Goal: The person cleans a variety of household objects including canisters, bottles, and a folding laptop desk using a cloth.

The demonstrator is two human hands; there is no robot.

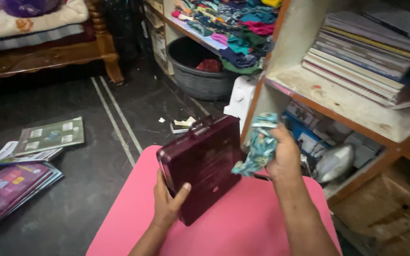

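While the stiff, likely slippery maroon case (202, 163) is gripped at its 7 o'clock corner by the closed left hand (167, 201), a soft, light teal cloth (258, 150) is bunched in the clenched right hand (283, 156).

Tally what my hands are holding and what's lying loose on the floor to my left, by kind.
Maroon case, in left hand: 1
Teal patterned cloth, in right hand: 1
Piles of magazines on the floor: 2
Total: 4

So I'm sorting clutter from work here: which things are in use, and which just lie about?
In use:
left hand holding maroon case
right hand gripping teal cloth

Lying about:
magazines on floor
grey tub
stacked books on shelf
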